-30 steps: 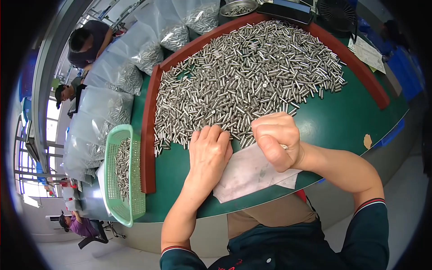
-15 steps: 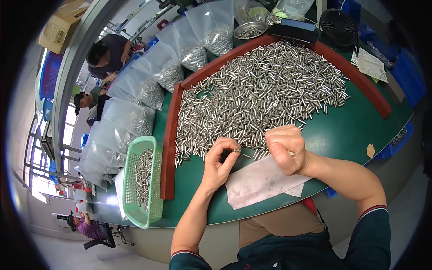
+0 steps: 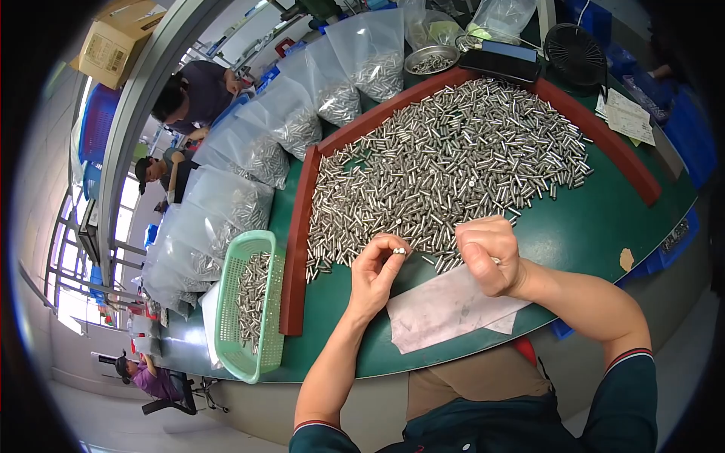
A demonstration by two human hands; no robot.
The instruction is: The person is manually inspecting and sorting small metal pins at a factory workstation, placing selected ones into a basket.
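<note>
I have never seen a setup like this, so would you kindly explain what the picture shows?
There is no machine, only a person working bare-handed at a green table. The view comes from a head-worn fisheye camera looking down, so straight edges bend toward the rim. On the table lies a heap of small metal pins within a red border; at its left are a green basket and clear bags holding similar pieces. The left hand pinches pins between thumb and fingers. The right hand is a fist over a pale sheet; what it holds is mostly hidden.

Silvery pins (image 3: 445, 158), green tabletop (image 3: 555, 234), red-brown rails (image 3: 297, 253)
</note>
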